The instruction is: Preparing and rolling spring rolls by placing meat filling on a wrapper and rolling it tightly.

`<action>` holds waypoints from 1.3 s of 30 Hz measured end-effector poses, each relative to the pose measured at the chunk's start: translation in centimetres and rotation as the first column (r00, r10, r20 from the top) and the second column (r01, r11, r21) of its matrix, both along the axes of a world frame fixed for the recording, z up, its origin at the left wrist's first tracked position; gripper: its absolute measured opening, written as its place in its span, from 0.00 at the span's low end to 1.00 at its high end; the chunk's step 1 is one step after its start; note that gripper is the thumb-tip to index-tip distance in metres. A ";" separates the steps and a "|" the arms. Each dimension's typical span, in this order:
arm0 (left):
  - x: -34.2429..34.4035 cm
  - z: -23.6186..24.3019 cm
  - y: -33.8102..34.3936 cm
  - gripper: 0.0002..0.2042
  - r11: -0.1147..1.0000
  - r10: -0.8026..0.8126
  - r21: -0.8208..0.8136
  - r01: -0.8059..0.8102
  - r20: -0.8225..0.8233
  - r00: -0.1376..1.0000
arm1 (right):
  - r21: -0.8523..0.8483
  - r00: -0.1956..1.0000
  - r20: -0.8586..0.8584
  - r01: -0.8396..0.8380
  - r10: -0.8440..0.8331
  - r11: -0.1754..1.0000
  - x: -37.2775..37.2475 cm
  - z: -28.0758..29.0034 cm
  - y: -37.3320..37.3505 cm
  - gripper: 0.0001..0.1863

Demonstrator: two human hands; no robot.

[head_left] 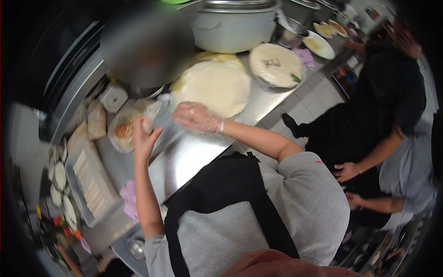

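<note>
My bare left hand (145,141) is beside a clear plastic-lined bowl (121,143) of shredded orange-brown filling (123,131). Its thumb stands apart from the bent fingers, and I make out nothing held in it. A clear plastic glove covers my right hand (196,116), whose fingers are curled together and slightly blurred. That hand is at the near left edge of a stack of thin round pale dough sheets (214,85). Whether it grips anything is hidden. Under both hands runs a shiny steel worktop (184,159).
A large lidded pot (235,27) and a plastic-wrapped round stack (275,64) stand beyond the sheets. At left are a grey tray (99,210) of pale rolls (87,182) and a purple cloth (130,198). Two people stand at right, one in black (387,92).
</note>
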State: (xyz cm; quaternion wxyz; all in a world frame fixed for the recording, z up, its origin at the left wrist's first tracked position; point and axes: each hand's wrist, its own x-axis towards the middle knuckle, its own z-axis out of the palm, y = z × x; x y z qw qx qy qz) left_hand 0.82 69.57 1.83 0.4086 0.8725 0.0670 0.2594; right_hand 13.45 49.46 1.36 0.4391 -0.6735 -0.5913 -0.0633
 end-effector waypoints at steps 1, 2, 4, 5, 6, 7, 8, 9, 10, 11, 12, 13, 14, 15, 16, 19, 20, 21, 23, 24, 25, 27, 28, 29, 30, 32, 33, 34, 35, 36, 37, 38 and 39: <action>0.4 1.9 -0.5 0.17 0.999 -0.043 0.006 0.043 0.012 0.999 | 0.061 0.995 0.101 -0.005 -0.001 0.998 -0.7 1.0 -0.1 0.13; 0.4 3.4 -0.9 0.17 0.995 0.011 -0.095 -0.012 -0.014 1.000 | 0.065 0.994 0.108 0.017 -0.023 0.998 -1.6 2.2 -0.4 0.13; 0.2 4.3 -1.8 0.17 0.976 0.100 -0.192 -0.107 -0.047 0.994 | 0.190 0.988 0.145 -0.076 0.048 0.979 -3.7 4.4 0.1 0.17; 1.3 4.6 -2.6 0.14 0.962 0.052 -0.272 -0.033 0.064 0.997 | 0.231 0.961 0.272 -0.107 0.042 0.967 -3.8 4.9 0.2 0.18; 2.0 4.8 -3.5 0.11 0.940 0.030 -0.339 0.032 0.177 0.984 | 0.231 0.959 0.273 -0.147 0.081 0.962 -3.6 5.0 0.2 0.18; 2.8 5.3 -4.6 0.08 0.926 -0.001 -0.369 0.076 0.199 0.980 | 0.259 0.954 0.298 -0.087 0.006 0.962 -3.2 5.1 0.1 0.20; 3.7 5.8 -5.7 0.05 0.910 -0.026 -0.398 0.116 0.224 0.974 | 0.288 0.945 0.321 -0.033 -0.064 0.957 -2.7 5.1 0.1 0.22; 4.4 6.0 -6.7 0.06 0.886 -0.039 -0.437 0.156 0.265 0.963 | 0.277 0.933 0.345 0.005 -0.104 0.961 -2.2 5.5 -0.3 0.23; 5.1 5.3 -6.8 0.07 0.902 -0.054 -0.398 0.170 0.286 0.957 | 0.267 0.918 0.373 0.032 -0.133 0.963 -1.6 6.1 -0.6 0.23; 5.4 5.3 -7.6 0.08 0.879 -0.034 -0.441 0.183 0.325 0.945 | 0.237 0.914 0.375 0.065 -0.153 0.969 -1.5 6.6 -1.1 0.24; 5.6 5.3 -8.4 0.08 0.852 -0.020 -0.480 0.208 0.368 0.930 | 0.207 0.906 0.383 0.105 -0.180 0.973 -1.5 7.1 -1.5 0.24; 5.6 5.6 -8.8 0.08 0.857 0.020 -0.484 0.176 0.373 0.928 | 0.201 0.910 0.389 0.064 -0.140 0.977 -1.3 7.4 -1.7 0.24; 5.5 6.1 -9.1 0.08 0.828 -0.026 -0.509 0.233 0.382 0.924 | 0.201 0.900 0.408 0.076 -0.154 0.977 -1.0 7.6 -1.8 0.24; 5.5 6.4 -9.2 0.08 0.793 -0.084 -0.531 0.300 0.392 0.916 | 0.204 0.887 0.426 0.100 -0.180 0.974 -0.9 7.8 -1.7 0.24; 5.5 6.3 -9.1 0.08 0.796 -0.062 -0.534 0.285 0.397 0.916 | 0.199 0.888 0.431 0.078 -0.159 0.977 -0.8 7.9 -1.6 0.24; 5.7 6.6 -8.8 0.07 0.790 -0.071 -0.550 0.270 0.356 0.932 | 0.236 0.865 0.458 0.106 -0.207 0.966 -0.6 8.9 -0.8 0.21; 5.9 6.6 -8.6 0.07 0.791 -0.061 -0.552 0.263 0.356 0.932 | 0.234 0.867 0.458 0.097 -0.197 0.967 -0.6 9.4 -0.5 0.21; 6.1 6.5 -8.2 0.07 0.771 -0.077 -0.568 0.289 0.367 0.927 | 0.224 0.870 0.448 0.116 -0.207 0.968 -0.6 9.8 -0.1 0.19; 6.5 6.4 -7.6 0.06 0.751 -0.098 -0.588 0.299 0.349 0.932 | 0.216 0.877 0.426 0.138 -0.221 0.966 -0.7 10.3 0.6 0.14; 6.6 6.5 -7.3 0.06 0.753 -0.090 -0.591 0.291 0.346 0.934 | 0.214 0.881 0.424 0.131 -0.213 0.968 -0.8 10.7 0.9 0.14; 6.6 6.7 -7.0 0.05 0.836 -0.132 -0.477 0.270 0.302 0.944 | 0.160 0.867 0.444 0.173 -0.227 0.972 -0.9 11.2 1.1 0.14; 6.4 7.2 -7.1 0.02 0.902 -0.162 -0.334 0.273 0.325 0.932 | 0.107 0.854 0.465 0.207 -0.233 0.972 -0.4 11.3 1.2 0.14; 6.2 7.7 -7.3 0.02 0.904 -0.154 -0.334 0.266 0.325 0.933 | 0.114 0.952 0.290 0.065 -0.096 0.991 0.5 11.2 1.0 0.14; 5.9 8.2 -7.5 0.02 0.865 -0.133 -0.441 0.240 0.260 0.956 | 0.147 0.993 0.107 -0.074 0.058 0.986 0.9 10.9 0.9 0.15; 5.6 8.6 -7.3 0.04 0.820 -0.112 -0.537 0.201 0.193 0.975 | 0.151 0.991 0.109 -0.090 0.074 0.984 0.7 10.5 1.2 0.15; 5.5 8.9 -6.8 0.06 0.820 -0.135 -0.533 0.210 0.176 0.975 | 0.425 0.955 -0.229 -0.076 0.188 0.902 0.2 9.5 0.8 0.16; 5.2 9.3 -7.1 0.06 0.787 -0.162 -0.570 0.237 0.180 0.970 | 0.324 0.957 -0.216 -0.117 0.194 0.939 0.3 9.3 0.2 0.16; 5.1 9.5 -7.3 0.06 0.751 -0.190 -0.606 0.263 0.184 0.964 | 0.321 0.955 -0.217 -0.123 0.199 0.939 0.5 9.2 0.2 0.16; 5.2 9.4 -7.3 0.05 0.742 -0.191 -0.613 0.271 0.194 0.962 | 0.331 0.948 -0.218 -0.152 0.232 0.931 0.7 9.2 0.3 0.16; 5.2 9.3 -7.2 0.05 0.741 -0.189 -0.615 0.268 0.191 0.963 | 0.343 0.941 -0.219 -0.175 0.260 0.923 0.9 9.2 0.6 0.15; 5.2 9.2 -7.1 0.05 0.705 -0.217 -0.643 0.300 0.207 0.954 | 0.343 0.935 -0.232 -0.178 0.267 0.922 1.0 9.4 0.7 0.15; 5.3 9.2 -7.0 0.04 0.666 -0.244 -0.669 0.331 0.224 0.944 | 0.343 0.935 -0.235 -0.177 0.267 0.923 1.1 9.7 0.7 0.15; 5.4 9.0 -6.8 0.04 0.665 -0.239 -0.671 0.326 0.222 0.945 | 0.253 0.974 -0.105 -0.170 0.201 0.953 1.2 10.1 0.8 0.14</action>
